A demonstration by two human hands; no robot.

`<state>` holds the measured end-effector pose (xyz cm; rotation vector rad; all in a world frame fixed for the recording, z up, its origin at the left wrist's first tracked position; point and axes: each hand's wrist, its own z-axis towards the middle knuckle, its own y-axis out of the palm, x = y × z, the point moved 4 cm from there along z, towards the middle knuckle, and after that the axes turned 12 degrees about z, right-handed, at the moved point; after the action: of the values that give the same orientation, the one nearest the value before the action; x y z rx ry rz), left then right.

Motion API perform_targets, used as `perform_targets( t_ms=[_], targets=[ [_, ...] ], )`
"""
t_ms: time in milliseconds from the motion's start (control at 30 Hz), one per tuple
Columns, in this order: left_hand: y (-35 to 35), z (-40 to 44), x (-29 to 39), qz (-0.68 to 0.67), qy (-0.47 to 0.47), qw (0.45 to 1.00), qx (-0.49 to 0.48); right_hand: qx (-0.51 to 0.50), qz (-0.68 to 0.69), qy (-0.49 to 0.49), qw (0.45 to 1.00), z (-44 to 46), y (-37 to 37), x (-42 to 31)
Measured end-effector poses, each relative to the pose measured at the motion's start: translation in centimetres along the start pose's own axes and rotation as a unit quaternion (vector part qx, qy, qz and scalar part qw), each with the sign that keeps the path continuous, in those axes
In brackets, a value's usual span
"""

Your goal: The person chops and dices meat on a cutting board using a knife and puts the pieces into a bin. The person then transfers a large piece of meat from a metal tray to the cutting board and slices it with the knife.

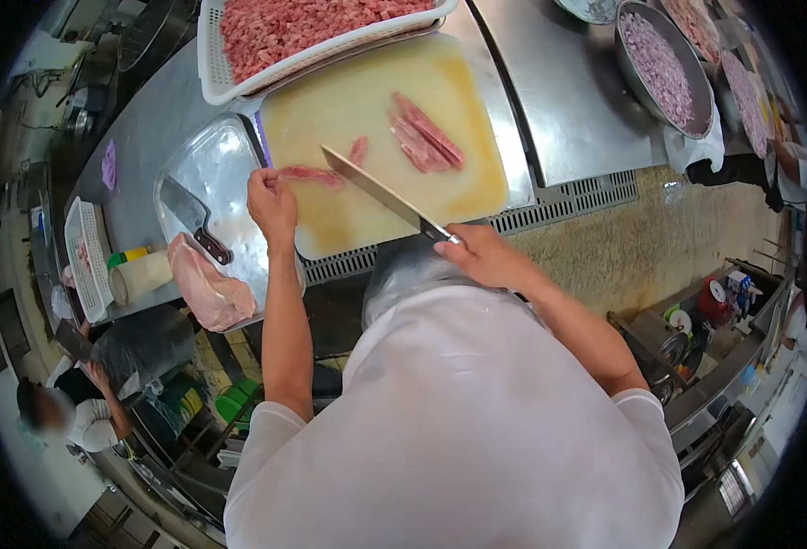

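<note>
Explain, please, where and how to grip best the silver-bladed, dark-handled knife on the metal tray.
Take the knife's dark handle, probably from above and the right: the blade points away, and a pale-pink slab of raw meat lies near its left side.

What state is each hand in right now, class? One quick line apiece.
Left hand: closed, pinching the end of a meat strip.
Right hand: closed, holding a knife by its handle.
</note>
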<state>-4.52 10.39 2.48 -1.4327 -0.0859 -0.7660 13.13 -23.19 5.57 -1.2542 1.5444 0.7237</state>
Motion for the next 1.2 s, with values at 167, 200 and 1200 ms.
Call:
perform_targets(
  t_ms=[167,200,1200],
  targets=[
    [0.7,0.5,2.0,-0.036,0.036,0.998,-0.032,0.012,0.055,0.109,0.992,-1.8,-3.2,-2.8],
    [1.2,0.4,2.9,-0.053,0.062,0.995,-0.052,0.032,0.055,0.107,0.992,-1.8,-3.4,-2.6],
    [6.5,-8.7,13.8,-0.012,0.168,0.96,-0.225,0.1,0.048,0.116,0.987,-1.7,-3.8,-1.7]
  ],
)
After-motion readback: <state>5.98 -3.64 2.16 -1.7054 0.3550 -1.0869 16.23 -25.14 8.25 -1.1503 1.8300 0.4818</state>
